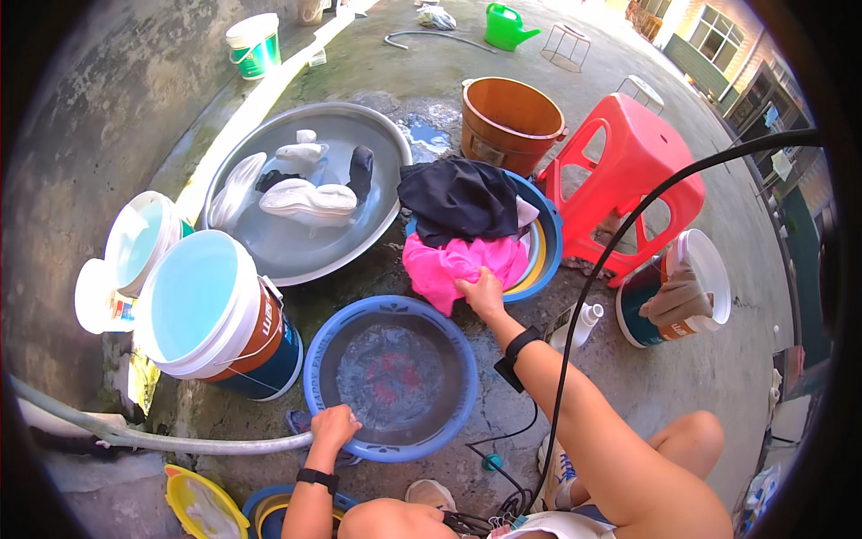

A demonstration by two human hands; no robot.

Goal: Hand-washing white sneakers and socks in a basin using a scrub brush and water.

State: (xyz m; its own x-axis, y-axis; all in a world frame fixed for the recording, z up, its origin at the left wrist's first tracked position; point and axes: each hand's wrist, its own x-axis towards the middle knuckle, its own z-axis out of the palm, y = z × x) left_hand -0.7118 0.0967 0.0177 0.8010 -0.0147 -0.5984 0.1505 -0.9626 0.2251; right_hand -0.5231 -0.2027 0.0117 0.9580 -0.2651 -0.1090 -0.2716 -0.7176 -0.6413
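My left hand is closed around the end of a grey hose, at the near left rim of a blue plastic basin. Rippling water fills that basin, with a red pattern showing on its bottom. My right hand grips the lower edge of a bright pink cloth. The pink cloth and a black garment lie heaped over stacked basins, one blue and one yellow. At the upper left, a wide metal basin holds water, white cloth pieces and dark ones.
Left stand buckets of water. A brown wooden tub and a red plastic stool are beyond the stacked basins. At right are a white bottle and a bucket with a brown cloth on its rim. A black cable crosses the view.
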